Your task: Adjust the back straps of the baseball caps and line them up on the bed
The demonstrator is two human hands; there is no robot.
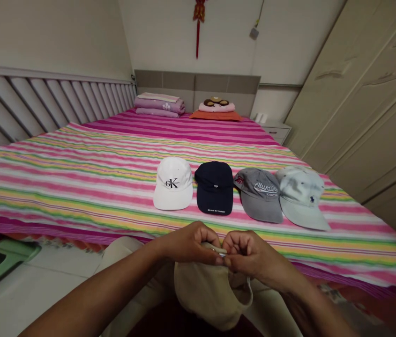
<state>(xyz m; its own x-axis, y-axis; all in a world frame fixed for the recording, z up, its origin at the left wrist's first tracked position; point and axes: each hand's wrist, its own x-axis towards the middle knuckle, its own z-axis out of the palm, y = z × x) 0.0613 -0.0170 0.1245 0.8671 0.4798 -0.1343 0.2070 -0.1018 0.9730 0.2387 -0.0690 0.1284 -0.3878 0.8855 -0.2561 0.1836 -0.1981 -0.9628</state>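
A beige cap (pixel 206 290) hangs over my lap, held between both hands. My left hand (pixel 194 243) is closed, with thumb and fingers pinching the cap's edge near a small shiny piece. From the other side my right hand (pixel 245 252) pinches the same spot, its fingertips almost meeting the left ones. A thin strap loops at the cap's lower right. On the bed beyond lie a white cap (pixel 173 194), a navy cap (pixel 214 187), a grey cap (pixel 261 206) and a pale mottled cap (pixel 301 196), brims toward me.
The bed (pixel 78 173) has a striped sheet. Folded purple bedding (pixel 159 105) and a pink-and-orange stack (pixel 215 112) sit by the headboard (pixel 226 83). A slatted rail (pixel 53 103) runs along the left, a wardrobe (pixel 362 103) on the right. A green stool (pixel 8 257) stands at lower left.
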